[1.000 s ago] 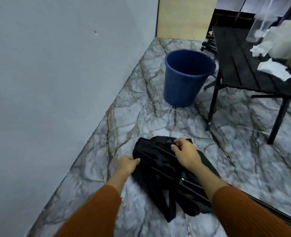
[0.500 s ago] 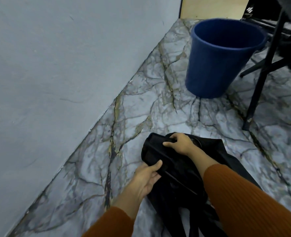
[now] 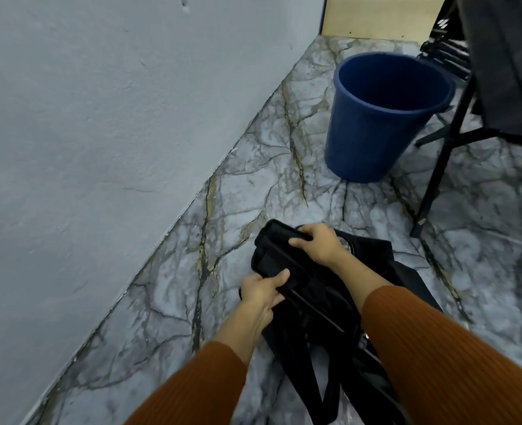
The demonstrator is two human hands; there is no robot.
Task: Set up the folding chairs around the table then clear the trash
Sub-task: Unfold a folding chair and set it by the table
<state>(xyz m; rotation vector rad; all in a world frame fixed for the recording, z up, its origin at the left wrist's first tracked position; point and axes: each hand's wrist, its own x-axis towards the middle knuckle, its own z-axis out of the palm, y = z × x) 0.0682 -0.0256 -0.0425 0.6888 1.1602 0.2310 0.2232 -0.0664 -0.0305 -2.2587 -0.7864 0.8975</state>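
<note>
- Head view: a collapsed black fabric folding chair with thin metal rods (image 3: 312, 289) lies on the grey marble-pattern floor (image 3: 223, 210), held between both hands.
- The left hand (image 3: 262, 291) pinches its near edge, thumb on top. The right hand (image 3: 318, 245) curls over its far end.
- Beyond the right hand stands a round blue plastic bucket (image 3: 382, 118). Right of that hand is a black metal table leg (image 3: 437, 170).
- Risk: loose straps below the 2 hands may snag as the frame opens, or the swinging frame may knock the bucket.
</note>
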